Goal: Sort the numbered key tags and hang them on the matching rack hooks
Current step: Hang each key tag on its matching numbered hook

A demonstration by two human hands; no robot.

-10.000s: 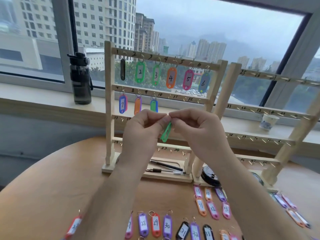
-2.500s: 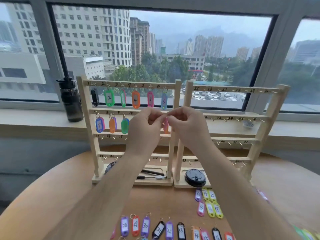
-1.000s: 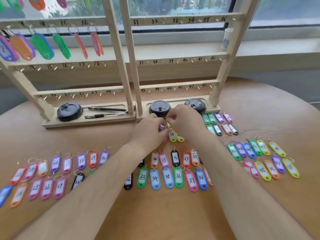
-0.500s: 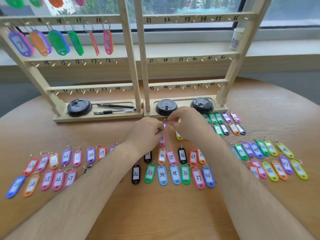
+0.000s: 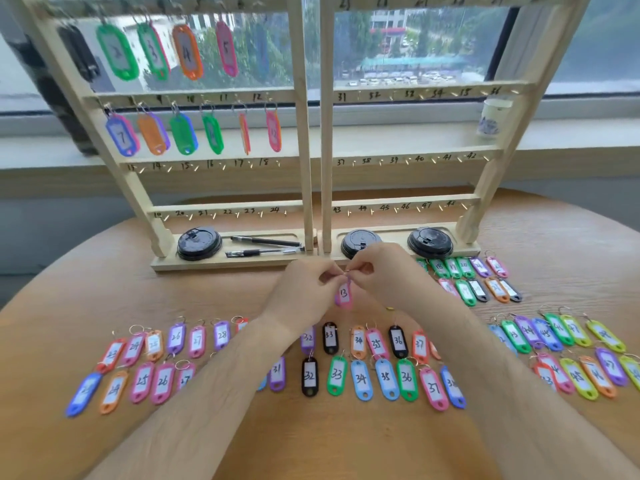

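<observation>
Round wooden table (image 5: pixel 311 441), pale grain. Three black cup lids in a row at its far side: left lid (image 5: pixel 199 243), middle lid (image 5: pixel 358 239) partly hidden, right lid (image 5: pixel 430 242). Two black pens (image 5: pixel 265 247) lie roughly parallel between left and middle lids. Windowsill (image 5: pixel 571 133) behind carries a patterned paper cup (image 5: pixel 491 119) at right and a dark, blurred bottle (image 5: pixel 52 84) at left. Through the glass: trees, parked cars (image 5: pixel 398 79).

An upper-floor room, likely an office: a wooden table (image 5: pixel 69 306) beside a wide window (image 5: pixel 433 39) overlooking a car park (image 5: pixel 398 79).
</observation>
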